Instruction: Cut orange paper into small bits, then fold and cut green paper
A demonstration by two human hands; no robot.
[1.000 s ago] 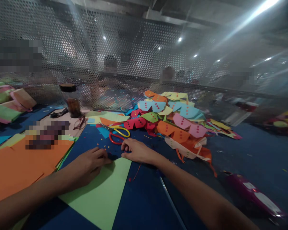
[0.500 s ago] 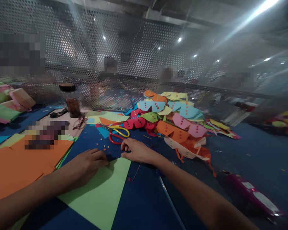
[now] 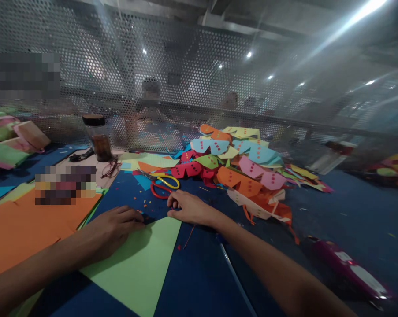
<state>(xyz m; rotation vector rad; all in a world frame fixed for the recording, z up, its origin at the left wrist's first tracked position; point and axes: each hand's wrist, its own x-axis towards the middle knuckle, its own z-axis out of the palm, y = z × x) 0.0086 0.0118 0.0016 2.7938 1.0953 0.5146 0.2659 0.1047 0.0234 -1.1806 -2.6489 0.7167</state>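
A light green paper sheet (image 3: 142, 268) lies on the dark blue table. My left hand (image 3: 111, 229) rests palm down over its upper left edge, fingers lightly bent and laid along that edge. At the top corner of the sheet is my right hand (image 3: 190, 209), its thumb touching the corner and its other fingers curled, with a gap between them and the thumb. Just beyond my right hand lie scissors (image 3: 167, 180) with one yellow and one red handle. Small paper bits are scattered between the hands and the scissors.
Orange sheets (image 3: 23, 229) lie at the left, with a dark-lidded jar (image 3: 101, 143) behind. Folded colored paper pieces (image 3: 248, 163) are heaped behind my right hand. A pen (image 3: 233, 273) and a purple cutter-like tool (image 3: 351, 268) lie to the right.
My left hand has shifted slightly left along the green sheet, uncovering more of its upper edge. My right hand and the sheet have stayed in place.
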